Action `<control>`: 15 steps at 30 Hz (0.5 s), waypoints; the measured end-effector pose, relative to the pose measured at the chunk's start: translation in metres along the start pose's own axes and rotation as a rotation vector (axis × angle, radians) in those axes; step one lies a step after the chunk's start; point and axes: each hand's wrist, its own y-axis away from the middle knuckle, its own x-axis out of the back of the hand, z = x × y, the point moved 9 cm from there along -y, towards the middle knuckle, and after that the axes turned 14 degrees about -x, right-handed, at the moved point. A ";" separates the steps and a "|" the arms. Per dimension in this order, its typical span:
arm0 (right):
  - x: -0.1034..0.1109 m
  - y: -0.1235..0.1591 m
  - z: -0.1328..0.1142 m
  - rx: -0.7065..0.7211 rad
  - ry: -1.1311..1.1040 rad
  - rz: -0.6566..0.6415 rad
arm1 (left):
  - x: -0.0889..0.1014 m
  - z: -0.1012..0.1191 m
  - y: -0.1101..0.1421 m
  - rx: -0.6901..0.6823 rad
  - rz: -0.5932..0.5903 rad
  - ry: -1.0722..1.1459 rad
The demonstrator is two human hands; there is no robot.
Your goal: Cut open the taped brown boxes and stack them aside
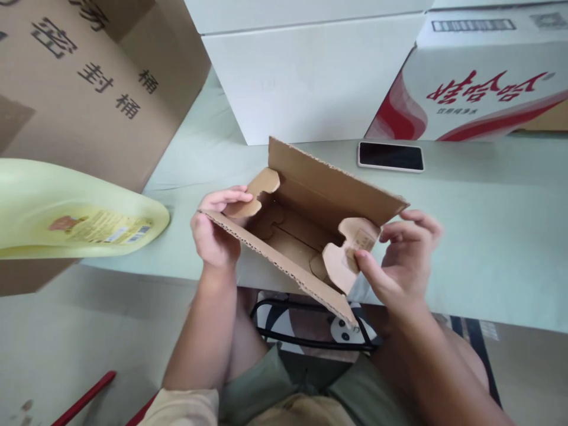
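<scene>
A small brown cardboard box [337,177] is held tilted above the near edge of the table, its top flaps standing up and its inside visible with nothing in it. My left hand [217,231] grips the left end, fingers on the notched side flap [255,195] and thumb behind the near long flap [284,266]. At the other end, my right hand [399,260] has its thumb pressed on the right notched flap [350,248], which bears a patch of clear tape. The right fingers curl behind that end.
A phone [390,157] lies on the pale green tabletop [488,236]. Behind it stand a white carton [306,83] and a red-and-white carton [479,89]. To the left are a large brown carton [102,77] and a yellow bottle [80,213].
</scene>
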 end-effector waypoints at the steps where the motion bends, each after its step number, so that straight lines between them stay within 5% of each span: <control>1: -0.001 0.001 0.007 -0.040 -0.052 0.003 | 0.001 0.001 0.002 -0.016 0.002 -0.028; 4: -0.018 0.007 0.016 -0.120 -0.176 -0.155 | 0.004 0.000 0.006 -0.042 -0.004 -0.133; 8: -0.032 0.018 0.001 -0.012 -0.149 -0.363 | 0.011 -0.004 0.008 -0.036 -0.059 -0.218; 15: -0.029 0.028 0.017 -0.006 -0.213 -0.347 | 0.012 -0.002 0.005 -0.030 -0.253 -0.286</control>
